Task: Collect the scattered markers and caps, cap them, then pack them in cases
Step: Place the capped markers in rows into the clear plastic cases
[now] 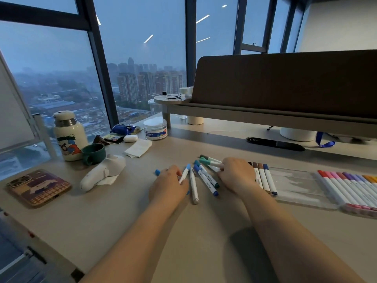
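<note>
White-barrelled markers lie at the centre of the frame. A light-blue-capped marker leans diagonally, and just right of it an uncapped marker lies nearly vertical. Two blue-capped markers slant down to the right, and green-capped markers fan out above them. A loose blue cap sits centre-left. Right of centre, brown and dark-blue markers lie side by side at the edge of a clear case. At far right, a row of red, pink, purple and orange markers fills another case.

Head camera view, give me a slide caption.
Both hands, left hand and right hand, gather loose markers on a desk.
</note>
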